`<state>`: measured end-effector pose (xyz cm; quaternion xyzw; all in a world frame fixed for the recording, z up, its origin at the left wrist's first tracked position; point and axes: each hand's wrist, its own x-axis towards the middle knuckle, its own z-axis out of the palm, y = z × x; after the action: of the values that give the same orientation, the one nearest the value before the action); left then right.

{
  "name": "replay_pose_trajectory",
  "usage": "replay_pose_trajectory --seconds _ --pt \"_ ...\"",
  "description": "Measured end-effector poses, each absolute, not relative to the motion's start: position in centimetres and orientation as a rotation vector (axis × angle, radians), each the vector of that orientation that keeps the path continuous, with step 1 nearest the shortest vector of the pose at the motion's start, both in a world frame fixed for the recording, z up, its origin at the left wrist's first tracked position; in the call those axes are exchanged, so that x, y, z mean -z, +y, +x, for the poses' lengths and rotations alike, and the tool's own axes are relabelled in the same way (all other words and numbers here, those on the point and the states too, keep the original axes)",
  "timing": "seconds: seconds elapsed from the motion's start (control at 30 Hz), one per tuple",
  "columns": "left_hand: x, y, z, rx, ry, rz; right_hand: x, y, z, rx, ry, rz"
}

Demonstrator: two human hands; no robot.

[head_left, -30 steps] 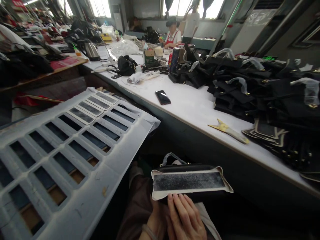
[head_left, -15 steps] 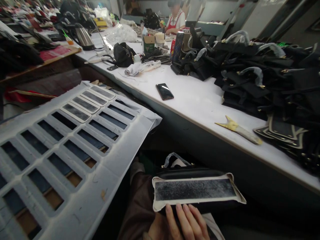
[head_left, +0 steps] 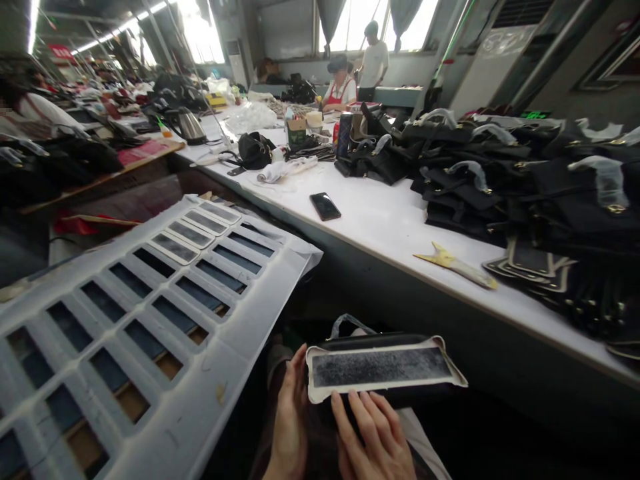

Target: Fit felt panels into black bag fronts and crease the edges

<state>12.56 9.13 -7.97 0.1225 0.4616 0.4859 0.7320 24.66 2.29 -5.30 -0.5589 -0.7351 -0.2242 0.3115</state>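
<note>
A black handbag lies tilted low in front of me, one long face turned up. That face carries a dark speckled panel with a raised off-white border. A plastic-wrapped handle shows behind it. My left hand is closed against the bag's left end, fingers together along the corner. My right hand grips the near long edge, fingertips on the pale border; its thumb is hidden. To the left, a grey-white sheet has rows of rectangular openings, with several white-bordered dark strips on its far part.
A white worktable runs diagonally beyond me. It bears a phone, a yellow-tipped tool, stacked black bags, a dark can and a kettle. Other people are at the back.
My left hand has risen from below the bag to its left end. The bag's right end has shifted slightly left and up. The view has tilted upward, showing the windows.
</note>
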Motion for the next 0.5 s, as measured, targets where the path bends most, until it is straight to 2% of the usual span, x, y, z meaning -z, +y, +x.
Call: replay_pose_trajectory --seconds 0.23,0.5 --pt "6.9 8.5 12.6 -1.022 0.883 0.302 5.6 2.4 24.5 0.621 -1.902 -1.478" --pt "6.5 9.8 11.3 -0.883 1.256 0.885 5.9 2.7 24.3 0.625 -1.927 -1.494"
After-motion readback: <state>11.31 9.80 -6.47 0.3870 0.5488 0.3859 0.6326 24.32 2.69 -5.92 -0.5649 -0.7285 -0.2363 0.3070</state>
